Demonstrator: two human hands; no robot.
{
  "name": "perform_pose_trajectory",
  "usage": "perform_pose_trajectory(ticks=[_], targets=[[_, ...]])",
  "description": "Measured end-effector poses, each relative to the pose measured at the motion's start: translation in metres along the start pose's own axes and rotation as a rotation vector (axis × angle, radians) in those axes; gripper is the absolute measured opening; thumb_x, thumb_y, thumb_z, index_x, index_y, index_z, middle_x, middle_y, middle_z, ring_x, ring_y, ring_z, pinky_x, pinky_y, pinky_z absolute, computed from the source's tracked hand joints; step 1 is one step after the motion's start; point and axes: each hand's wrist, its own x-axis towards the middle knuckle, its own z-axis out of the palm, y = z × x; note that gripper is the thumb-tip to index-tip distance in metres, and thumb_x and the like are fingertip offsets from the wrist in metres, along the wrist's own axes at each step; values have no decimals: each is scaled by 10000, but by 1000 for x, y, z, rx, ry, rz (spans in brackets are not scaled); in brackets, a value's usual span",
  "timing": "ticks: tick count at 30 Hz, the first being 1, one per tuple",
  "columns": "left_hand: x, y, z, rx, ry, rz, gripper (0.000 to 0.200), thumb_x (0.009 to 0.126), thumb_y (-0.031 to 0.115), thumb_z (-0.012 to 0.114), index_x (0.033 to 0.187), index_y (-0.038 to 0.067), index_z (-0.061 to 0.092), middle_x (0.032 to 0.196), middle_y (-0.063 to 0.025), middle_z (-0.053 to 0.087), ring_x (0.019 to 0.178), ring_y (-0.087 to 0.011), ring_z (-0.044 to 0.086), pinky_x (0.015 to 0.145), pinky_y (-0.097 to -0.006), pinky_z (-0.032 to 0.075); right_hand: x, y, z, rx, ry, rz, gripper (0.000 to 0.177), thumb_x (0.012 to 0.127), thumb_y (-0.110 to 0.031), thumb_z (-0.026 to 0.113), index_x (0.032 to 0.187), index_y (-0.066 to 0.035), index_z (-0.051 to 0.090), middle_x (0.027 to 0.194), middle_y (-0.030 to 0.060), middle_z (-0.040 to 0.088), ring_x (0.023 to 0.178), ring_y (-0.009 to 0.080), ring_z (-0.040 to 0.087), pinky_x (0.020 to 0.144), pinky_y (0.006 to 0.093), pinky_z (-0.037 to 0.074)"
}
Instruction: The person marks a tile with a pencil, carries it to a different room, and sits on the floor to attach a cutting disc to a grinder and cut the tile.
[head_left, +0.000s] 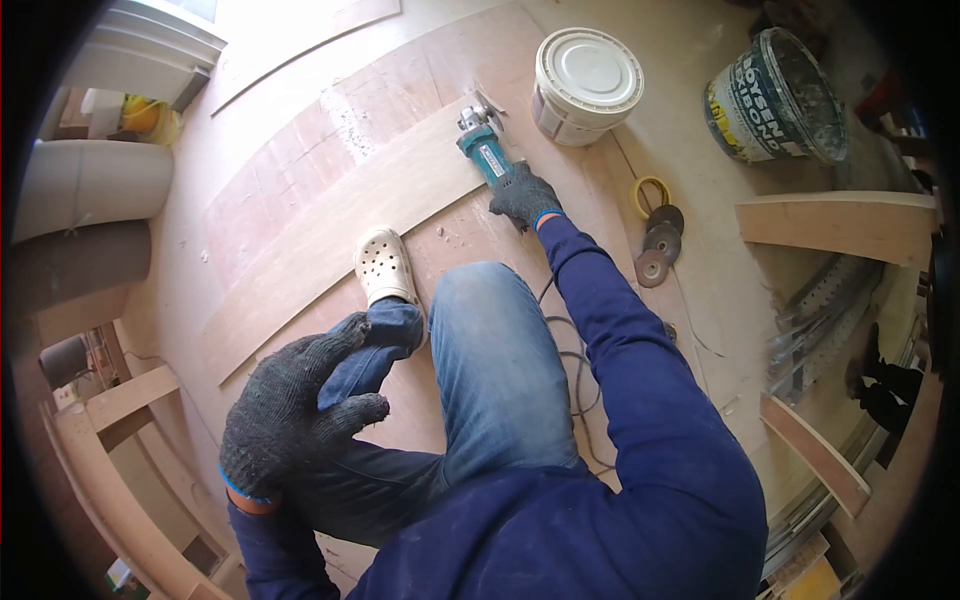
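My right hand (527,197), in a dark knit glove, is wrapped around the rear of a teal angle grinder (487,153). The grinder's head and disc lie at the far end of a long plywood strip (330,260). My left hand (300,400), gloved the same way, hovers over my bent leg with thumb and fingers apart and nothing between them. My foot, in a cream clog (383,265), rests on the plywood strip. A dark cord (578,375) runs down from behind my right sleeve and loops on the floor.
A lidded white bucket (588,85) stands right of the grinder, with a paint-smeared pail (775,100) beyond it. Yellow tape (651,196) and several worn discs (660,243) lie on the floor. Wooden frames (130,400) and rolls (90,195) line the left; a curved wood piece (840,225) sits right.
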Motion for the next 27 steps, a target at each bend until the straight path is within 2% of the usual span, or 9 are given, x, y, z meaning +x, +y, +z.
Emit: perform_pose_trajectory(ticks=[2,5,13,19,27], targets=[[1,6,-3,-41,-19,-62,723,748,313,859,1366,43,599,1125,-225,699,1049,-366,689,920,-434,530,-2,6,4,8,12,-6,866,674,-329,773,1392,-15,404,1262,270,631,1163,389,652,1012,460,508],[1,-1,-2,1,6,0,716,749,294,858,1370,49,598,1098,-219,703,1020,-359,696,905,-430,534,4,6,4,32,6,-10,859,678,-331,771,1389,-15,409,1257,270,635,1158,391,654,1011,459,509],[0,-3,2,-27,-5,13,726,746,290,859,1379,56,594,1108,-218,704,1023,-358,698,907,-431,536,16,-10,1,7,-2,14,843,688,-331,767,1393,-31,416,1271,262,630,1167,390,651,1023,458,502],[-2,1,-1,-19,2,-17,729,734,287,860,1370,44,599,1113,-226,702,1032,-370,695,907,-429,537,-6,9,6,17,1,2,841,682,-335,768,1376,-13,419,1248,266,637,1169,381,650,1014,450,506],[-5,-12,2,0,11,-12,741,736,317,866,1366,32,600,1122,-238,696,1033,-370,696,906,-430,536,3,4,2,12,-5,2,915,657,-348,796,1408,-14,395,1267,273,632,1188,377,642,1027,446,499]])
